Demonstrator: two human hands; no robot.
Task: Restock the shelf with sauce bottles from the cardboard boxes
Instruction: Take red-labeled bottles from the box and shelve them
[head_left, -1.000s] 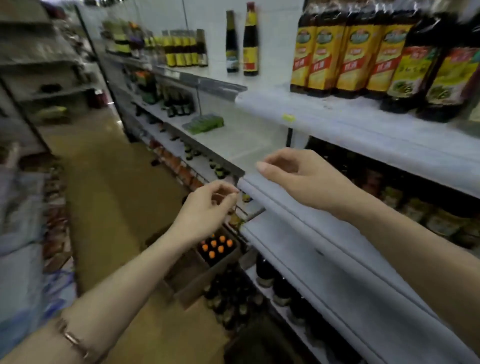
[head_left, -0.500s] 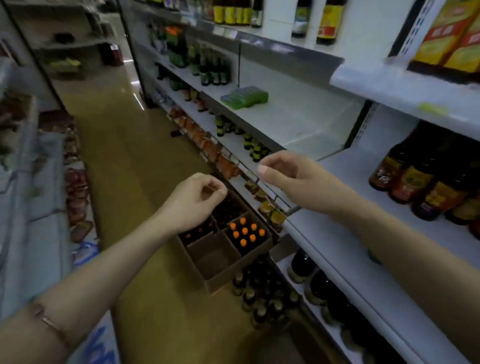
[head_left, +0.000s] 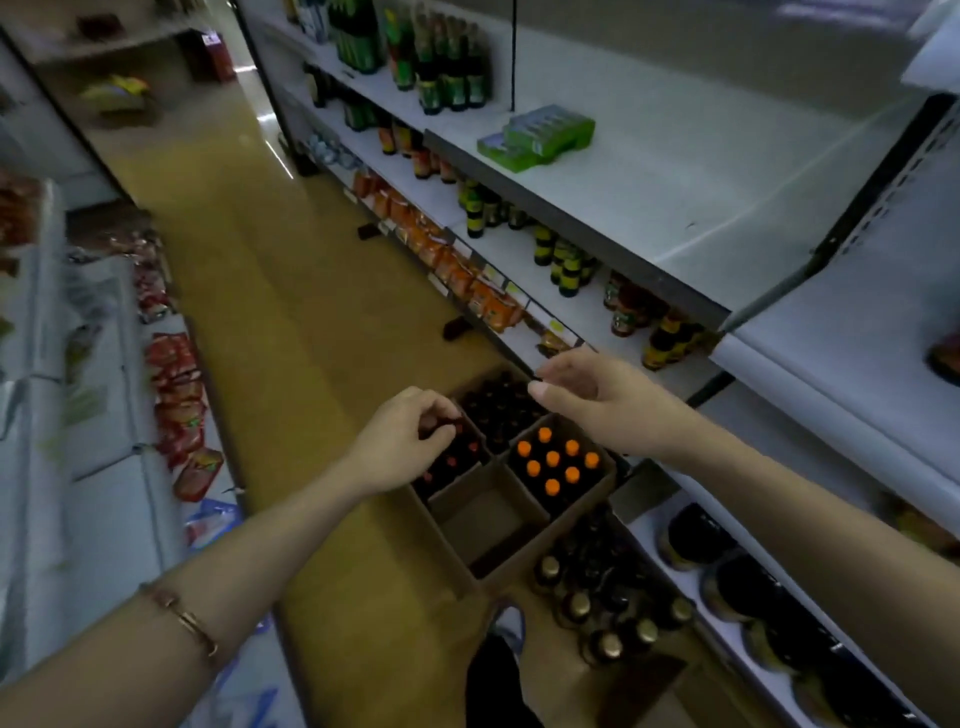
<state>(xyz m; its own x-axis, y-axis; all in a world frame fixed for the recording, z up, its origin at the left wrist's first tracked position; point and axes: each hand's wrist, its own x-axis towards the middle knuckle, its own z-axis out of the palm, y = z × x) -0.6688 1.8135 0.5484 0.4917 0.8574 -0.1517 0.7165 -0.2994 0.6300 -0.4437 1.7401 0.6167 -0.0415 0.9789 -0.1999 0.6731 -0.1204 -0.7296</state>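
Reaching down from standing height is the main hazard in the head view, the only view supplied: both of your hands hang in the air above the cardboard boxes (head_left: 498, 499) on the floor, and neither holds a bottle. Your left hand (head_left: 402, 441) has its fingers loosely curled with nothing between them; your right hand (head_left: 587, 395) is relaxed, thumb and fingers apart, also carrying nothing. The stock sits below them: orange-capped sauce bottles (head_left: 558, 460) fill the right front compartment, red-capped bottles (head_left: 457, 460) the left one, dark-capped bottles (head_left: 498, 410) the rear one, and the nearest compartment looks empty. Loose gold-capped bottles (head_left: 602, 597) stand on the floor just beside the box, near your shoe (head_left: 506, 623); a step or a bend toward the box could knock them over. The orange-capped bottles are packed touching one another, so lifting one at a tilt is likely to drag or topple a neighbour. Pull straight up by the neck. The shelf (head_left: 675, 218) above carries a wide bare area beside the green packets (head_left: 537, 137), and its front edge projects over the box, so you may strike it with a rising bottle or with your head. Low light and blur hide the labels; confirm the product before placing it.
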